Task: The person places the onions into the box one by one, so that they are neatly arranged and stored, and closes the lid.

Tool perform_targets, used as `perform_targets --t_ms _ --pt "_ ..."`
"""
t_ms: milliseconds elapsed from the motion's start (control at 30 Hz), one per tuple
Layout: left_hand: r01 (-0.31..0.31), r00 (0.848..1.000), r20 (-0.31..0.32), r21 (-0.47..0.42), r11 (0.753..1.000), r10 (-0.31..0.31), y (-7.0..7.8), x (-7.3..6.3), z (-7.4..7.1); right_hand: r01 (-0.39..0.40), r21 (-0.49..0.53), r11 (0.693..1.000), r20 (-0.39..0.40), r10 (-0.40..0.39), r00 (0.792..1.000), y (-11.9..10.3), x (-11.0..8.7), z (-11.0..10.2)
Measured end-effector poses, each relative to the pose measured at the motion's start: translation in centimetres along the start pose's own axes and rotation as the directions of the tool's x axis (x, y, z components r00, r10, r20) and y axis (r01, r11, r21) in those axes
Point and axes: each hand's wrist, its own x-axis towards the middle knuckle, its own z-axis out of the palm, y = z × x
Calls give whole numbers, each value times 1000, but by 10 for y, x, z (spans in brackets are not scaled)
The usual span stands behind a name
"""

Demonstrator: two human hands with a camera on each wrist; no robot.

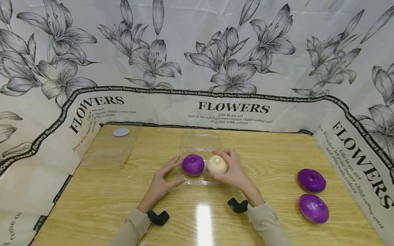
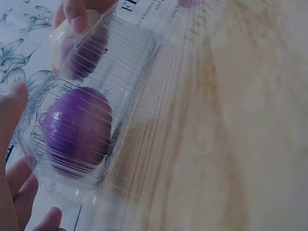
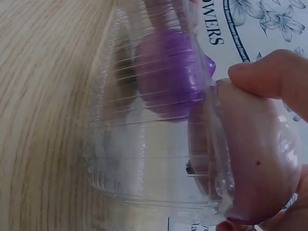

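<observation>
A clear plastic clamshell box [image 1: 201,178] lies opened in the middle of the table, with ribbed sides. In its left half sits a purple onion [image 1: 193,164], glossy, with a short stub on top. My right hand [image 1: 231,169] grips a pale onion [image 1: 217,164] over the right half, thumb on the near side and fingers on the far side. The right wrist view shows this onion [image 3: 260,154] pinkish, its lower part behind the box wall. Around the box's left end, my left hand [image 1: 164,177] spreads its fingers and thumb, fingertips right at the rim.
Two purple onions, the farther one [image 1: 311,180] and the nearer one [image 1: 314,208], lie on the right of the wooden table [image 1: 123,198]. At the back left is another clear plastic box [image 1: 106,150] with a white oval label [image 1: 121,132]. Flower-printed cloth [image 1: 172,109] walls the back and sides.
</observation>
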Motion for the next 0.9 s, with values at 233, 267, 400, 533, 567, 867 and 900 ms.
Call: perform_targets --t_ms 233,267,400,533,567,867,900 --pt "-10 1000 3 2 1000 10 -1 0 1 15 -103 995 30 -11 999 -4 -3 4" --pt "-14 1000 2 4 1000 14 -1 0 1 17 -115 993 30 -14 999 -5 -3 4" --pt "-23 1000 0 9 1000 23 -1 0 1 43 -183 982 41 -36 999 -4 -3 6" --pt "-30 1000 0 14 999 30 -1 1 1 64 -233 970 56 -52 997 -2 -3 9" --pt "-31 1000 0 15 999 31 0 1 1 67 -241 968 60 -54 997 -2 -3 10" --pt "-23 1000 2 8 1000 23 -1 1 1 75 -308 948 86 -51 995 0 -4 13" --pt "-22 1000 4 5 1000 22 -1 1 1 73 -312 947 87 -48 995 -1 -5 13"
